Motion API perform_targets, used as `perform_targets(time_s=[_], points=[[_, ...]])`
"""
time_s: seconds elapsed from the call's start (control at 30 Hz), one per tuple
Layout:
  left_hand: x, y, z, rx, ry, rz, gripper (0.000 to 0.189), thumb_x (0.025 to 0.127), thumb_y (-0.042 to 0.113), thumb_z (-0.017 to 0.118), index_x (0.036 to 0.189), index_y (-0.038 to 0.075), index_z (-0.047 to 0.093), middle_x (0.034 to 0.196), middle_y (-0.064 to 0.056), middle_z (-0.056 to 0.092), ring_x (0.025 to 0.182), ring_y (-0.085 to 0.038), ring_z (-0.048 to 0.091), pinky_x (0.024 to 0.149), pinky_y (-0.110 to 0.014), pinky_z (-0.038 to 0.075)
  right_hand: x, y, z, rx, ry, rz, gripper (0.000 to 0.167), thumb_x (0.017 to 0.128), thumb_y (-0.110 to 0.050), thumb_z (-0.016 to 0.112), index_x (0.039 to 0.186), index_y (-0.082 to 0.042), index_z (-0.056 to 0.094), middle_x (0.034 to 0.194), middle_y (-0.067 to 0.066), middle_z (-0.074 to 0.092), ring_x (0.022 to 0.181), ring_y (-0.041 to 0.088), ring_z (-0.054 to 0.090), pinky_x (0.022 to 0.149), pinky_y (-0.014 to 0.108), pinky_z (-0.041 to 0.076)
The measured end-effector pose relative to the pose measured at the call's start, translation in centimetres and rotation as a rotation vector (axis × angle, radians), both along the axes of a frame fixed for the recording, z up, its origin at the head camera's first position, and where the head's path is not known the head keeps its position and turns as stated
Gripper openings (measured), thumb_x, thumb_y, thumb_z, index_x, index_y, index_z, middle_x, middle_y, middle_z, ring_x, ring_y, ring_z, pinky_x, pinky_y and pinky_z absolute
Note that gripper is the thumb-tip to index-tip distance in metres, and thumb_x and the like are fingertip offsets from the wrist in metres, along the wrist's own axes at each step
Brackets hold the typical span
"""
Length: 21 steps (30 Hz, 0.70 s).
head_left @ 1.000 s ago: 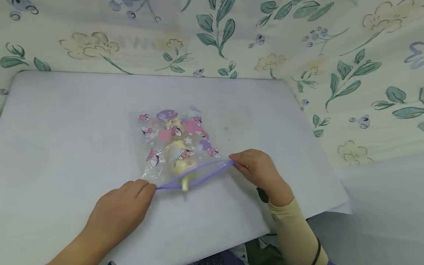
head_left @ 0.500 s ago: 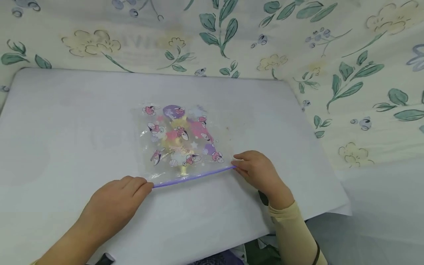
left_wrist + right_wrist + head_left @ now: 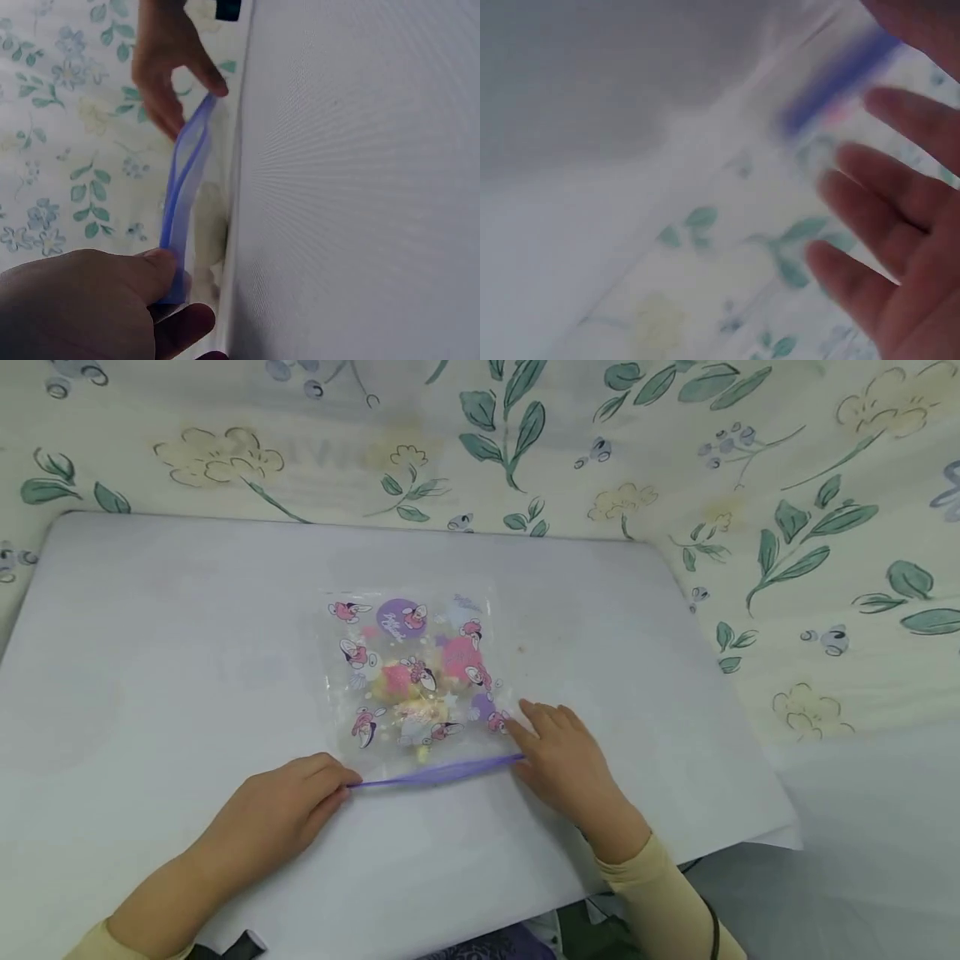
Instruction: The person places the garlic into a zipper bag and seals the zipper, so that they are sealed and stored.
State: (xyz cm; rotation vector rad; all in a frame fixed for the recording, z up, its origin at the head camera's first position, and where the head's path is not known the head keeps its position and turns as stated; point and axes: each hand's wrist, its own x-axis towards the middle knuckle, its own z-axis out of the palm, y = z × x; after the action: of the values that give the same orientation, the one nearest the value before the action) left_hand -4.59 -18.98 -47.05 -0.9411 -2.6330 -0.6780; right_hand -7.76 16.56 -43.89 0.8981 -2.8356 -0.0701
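Note:
A clear zip bag printed with pink and purple cartoon figures lies on the white table, with pale yellow objects inside, partly hidden by the print. Its purple zip strip faces the person; in the left wrist view the two strips stand apart along the middle. My left hand pinches the strip's left end between thumb and fingers. At the other end is my right hand, its fingers spread out over the bag's corner. Those fingers look straight and parted in the right wrist view.
White sheeting covers the table, which ends at a front edge near the person. A floral cloth hangs behind and to the right. A dark cylindrical piece shows by the left wrist.
The zip strip's gap drew together, then parted slightly. A yellow stem that stuck out of the mouth now lies inside the bag. My right hand loosened its pinch and spread its fingers.

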Motion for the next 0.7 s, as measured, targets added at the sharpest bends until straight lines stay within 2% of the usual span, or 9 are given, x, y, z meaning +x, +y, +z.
perform_targets(time_s=[0.07,0.1,0.17,0.27,0.33,0.53,0.6,0.7], points=[[-0.2,0.2,-0.1,0.041,-0.033,0.0,0.029,0.079,0.01,0.078,0.104,0.022,0.069,0.097,0.014,0.067,0.083,-0.006,0.064,0.069,-0.033,0.055,0.2,-1.7,0.1,-0.023,0.059,0.098,0.054,0.077,-0.028,0.086,0.126,-0.014,0.069,0.133,0.008,0.067,0.121,0.025,0.063,0.106,0.045,0.048],[-0.3,0.2,-0.1,0.059,-0.046,0.002,0.029,0.079,0.009,0.078,0.104,0.023,0.069,0.097,0.015,0.067,0.083,-0.004,0.063,0.07,-0.031,0.054,0.3,-2.5,0.0,-0.025,0.086,0.155,0.051,0.078,-0.028,0.085,0.124,-0.014,0.07,0.129,0.005,0.069,0.118,0.023,0.065,0.104,0.041,0.049],[-0.5,0.3,-0.2,0.096,-0.064,-0.011,0.03,0.079,0.007,0.078,0.104,0.023,0.069,0.097,0.017,0.066,0.084,-0.003,0.063,0.074,-0.027,0.053,0.1,-3.8,-0.4,-0.008,0.118,0.249,0.034,0.083,-0.024,0.081,0.115,-0.016,0.074,0.116,-0.001,0.072,0.107,0.017,0.067,0.098,0.035,0.051],[-0.8,0.2,-0.5,0.144,-0.09,-0.027,0.032,0.079,0.005,0.079,0.104,0.022,0.07,0.098,0.017,0.067,0.085,-0.003,0.063,0.079,-0.021,0.049,-0.3,-4.6,-0.7,0.015,0.129,0.313,0.014,0.086,-0.016,0.076,0.1,-0.02,0.076,0.097,-0.009,0.073,0.092,0.01,0.068,0.087,0.028,0.053],[-1.0,0.0,-0.6,0.167,-0.108,-0.03,0.031,0.079,0.006,0.08,0.104,0.022,0.072,0.098,0.017,0.069,0.085,-0.002,0.062,0.08,-0.017,0.047,-0.7,-4.4,-0.7,0.0,0.087,0.324,0.015,0.087,-0.011,0.074,0.095,-0.022,0.077,0.093,-0.011,0.073,0.089,0.007,0.068,0.083,0.026,0.054],[-1.2,-0.5,-0.6,0.172,-0.093,-0.006,0.03,0.074,0.009,0.083,0.1,0.021,0.075,0.092,0.016,0.071,0.081,-0.001,0.062,0.076,-0.018,0.047,-1.9,-3.6,-0.8,-0.146,-0.141,0.302,0.016,0.086,-0.015,0.078,0.101,-0.021,0.081,0.096,-0.01,0.076,0.088,0.006,0.071,0.079,0.026,0.056],[-1.1,-0.6,-0.6,0.174,-0.1,0.023,0.028,0.075,0.01,0.084,0.098,0.023,0.075,0.09,0.018,0.07,0.078,0.0,0.06,0.074,-0.017,0.045,-2.2,-3.8,-0.7,-0.169,-0.19,0.286,0.015,0.088,-0.017,0.077,0.102,-0.02,0.081,0.096,-0.008,0.077,0.087,0.006,0.071,0.079,0.026,0.057],[-0.8,-0.6,-0.8,0.21,-0.16,0.089,0.021,0.078,0.012,0.082,0.093,0.025,0.074,0.083,0.02,0.066,0.07,0.003,0.053,0.066,-0.014,0.041,-2.5,-4.1,-0.5,-0.162,-0.251,0.271,0.015,0.091,-0.019,0.074,0.104,-0.018,0.08,0.097,-0.007,0.076,0.089,0.008,0.071,0.08,0.028,0.057]])
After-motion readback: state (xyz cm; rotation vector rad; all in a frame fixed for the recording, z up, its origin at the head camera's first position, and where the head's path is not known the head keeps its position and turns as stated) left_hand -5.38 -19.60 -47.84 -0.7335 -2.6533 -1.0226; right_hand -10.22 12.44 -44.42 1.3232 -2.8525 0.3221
